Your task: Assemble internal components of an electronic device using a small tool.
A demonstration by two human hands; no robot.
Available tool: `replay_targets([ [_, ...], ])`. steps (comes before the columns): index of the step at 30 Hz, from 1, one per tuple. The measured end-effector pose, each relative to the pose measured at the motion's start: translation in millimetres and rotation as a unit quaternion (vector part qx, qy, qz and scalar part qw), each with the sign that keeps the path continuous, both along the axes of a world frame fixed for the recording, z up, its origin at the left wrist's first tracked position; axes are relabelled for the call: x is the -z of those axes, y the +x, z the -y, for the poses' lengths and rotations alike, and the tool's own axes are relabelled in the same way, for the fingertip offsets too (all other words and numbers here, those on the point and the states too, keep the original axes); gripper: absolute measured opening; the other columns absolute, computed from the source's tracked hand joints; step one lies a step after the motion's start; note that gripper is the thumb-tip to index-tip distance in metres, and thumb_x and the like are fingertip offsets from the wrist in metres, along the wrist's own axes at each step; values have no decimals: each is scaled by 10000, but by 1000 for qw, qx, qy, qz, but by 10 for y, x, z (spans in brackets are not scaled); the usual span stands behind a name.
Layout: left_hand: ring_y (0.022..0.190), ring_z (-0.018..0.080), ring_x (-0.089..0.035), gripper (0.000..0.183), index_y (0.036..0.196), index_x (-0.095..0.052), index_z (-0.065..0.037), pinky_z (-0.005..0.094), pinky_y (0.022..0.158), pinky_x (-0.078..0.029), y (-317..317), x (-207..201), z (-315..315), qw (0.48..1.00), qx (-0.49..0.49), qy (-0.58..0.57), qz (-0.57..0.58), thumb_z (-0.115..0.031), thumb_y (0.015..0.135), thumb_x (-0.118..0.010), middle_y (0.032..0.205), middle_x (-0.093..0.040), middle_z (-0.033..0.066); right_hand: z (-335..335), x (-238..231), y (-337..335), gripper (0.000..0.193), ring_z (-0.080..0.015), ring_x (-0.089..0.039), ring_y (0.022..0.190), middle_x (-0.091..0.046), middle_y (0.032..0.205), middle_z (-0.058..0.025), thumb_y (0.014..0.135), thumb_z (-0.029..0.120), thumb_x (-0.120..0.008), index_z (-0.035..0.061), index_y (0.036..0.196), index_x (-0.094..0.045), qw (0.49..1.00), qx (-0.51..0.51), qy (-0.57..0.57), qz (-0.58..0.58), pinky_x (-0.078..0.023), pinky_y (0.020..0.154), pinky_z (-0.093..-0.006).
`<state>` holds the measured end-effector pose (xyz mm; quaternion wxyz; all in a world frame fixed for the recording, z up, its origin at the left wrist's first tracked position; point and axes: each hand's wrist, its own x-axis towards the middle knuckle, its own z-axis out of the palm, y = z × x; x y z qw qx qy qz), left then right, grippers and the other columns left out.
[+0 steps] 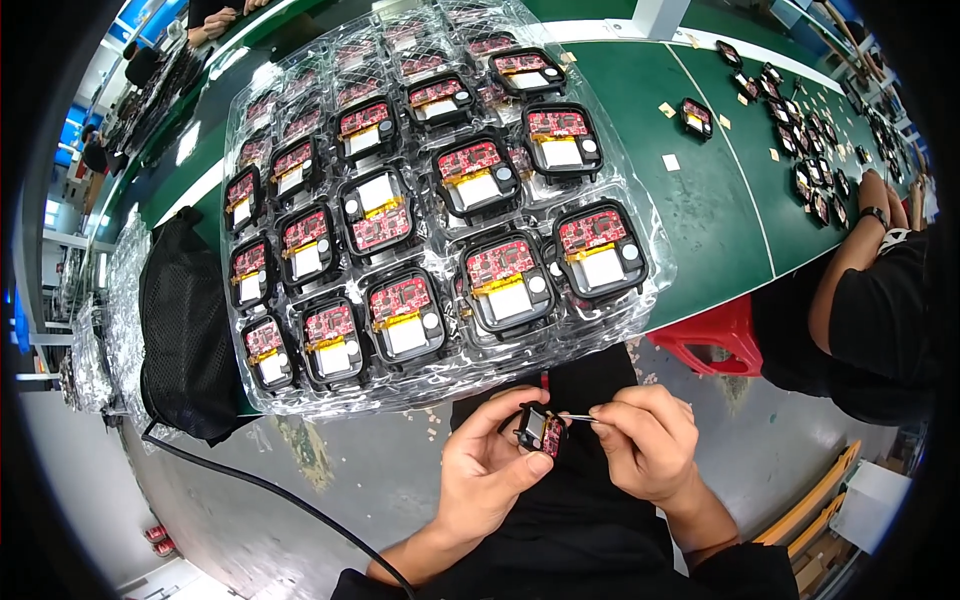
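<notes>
My left hand (478, 482) grips a small black device housing (530, 432) between thumb and fingers, above my lap. A red circuit board and a yellow strip show on its right side, tilted away. In my right hand (652, 442), thumb and fingers pinch thin metal tweezers (577, 417). Their tip meets the edge of the housing; the exact contact is too small to make out. Just beyond my hands, a clear plastic blister tray (655, 255) carries rows of similar black housings (600, 250), each with a red board and a white block.
The tray lies on a green table (720, 270), overhanging its near edge. A black mesh bag (185, 330) stands left, and a black cable (290, 490) runs past my left forearm. At right are a red stool (715, 340), a seated co-worker's arm (850, 265) and more scattered housings (800, 130).
</notes>
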<state>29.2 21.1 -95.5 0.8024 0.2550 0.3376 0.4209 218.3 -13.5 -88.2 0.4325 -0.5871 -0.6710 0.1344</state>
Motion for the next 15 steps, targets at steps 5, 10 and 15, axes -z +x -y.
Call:
replay_targets([
  [5, 1221, 222, -561, 576, 1367, -504, 65, 325, 984, -498, -23, 25, 6, 999, 27, 18, 29, 50, 851, -760, 1385, -496, 141, -8, -8, -32, 208, -226, -630, 618, -627, 830, -86, 721, 1, -787, 18, 912, -707, 1000, 10, -11, 10, -510, 534, -321],
  [10, 1217, 217, -560, 571, 1366, -504, 64, 315, 978, -502, -18, 36, 12, 999, 26, 17, 22, 56, 853, -755, 1390, -490, 138, -3, -12, -39, 223, -230, -636, 617, -631, 828, -89, 705, -8, -782, 17, 913, -707, 1000, 14, -9, 16, -513, 537, -319],
  [15, 1226, 217, -555, 564, 1364, -505, 61, 315, 983, -501, -19, 43, 19, 999, 23, 11, 25, 57, 856, -752, 1391, -491, 136, 6, -7, -41, 231, -228, -637, 612, -634, 827, -87, 697, -16, -781, 20, 915, -710, 1000, 21, -7, 8, -512, 533, -319],
])
